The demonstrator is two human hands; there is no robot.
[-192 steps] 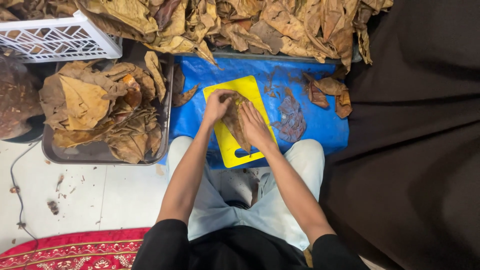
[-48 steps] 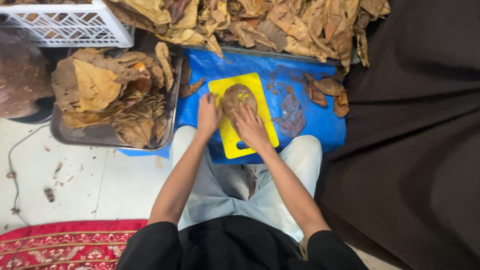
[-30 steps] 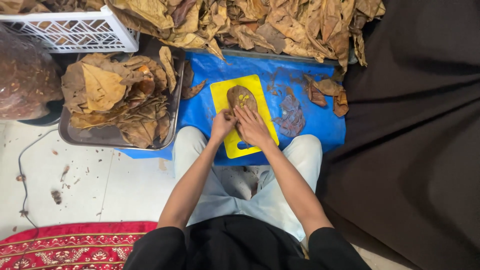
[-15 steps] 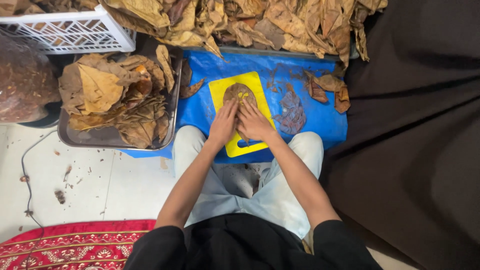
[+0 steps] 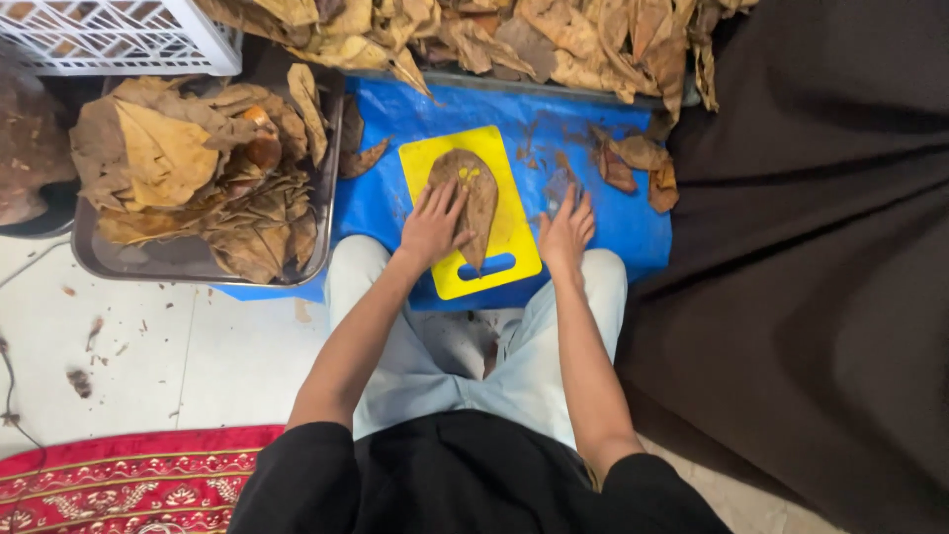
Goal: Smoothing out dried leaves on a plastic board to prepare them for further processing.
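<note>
A brown dried leaf [image 5: 473,196] lies flat on a yellow cutting board [image 5: 510,247], which rests on a blue tarp [image 5: 386,198] above my knees. My left hand [image 5: 432,225] lies spread on the leaf's left half, fingers apart, pressing it down. My right hand [image 5: 566,230] is off the board to the right, palm down on the tarp, its fingers covering most of a small dark scrap with a bit of brown showing above the fingertips [image 5: 560,181].
A metal tray [image 5: 178,259] heaped with dried leaves [image 5: 188,168] sits at left. A big pile of leaves [image 5: 554,40] runs along the back. A white crate [image 5: 109,35], leaf scraps [image 5: 633,163], black cloth [image 5: 811,247] at right, red patterned mat [image 5: 119,480].
My right hand has left the leaf and moved right onto the tarp. My left hand stays flat on the leaf, which now lies uncovered on its right side.
</note>
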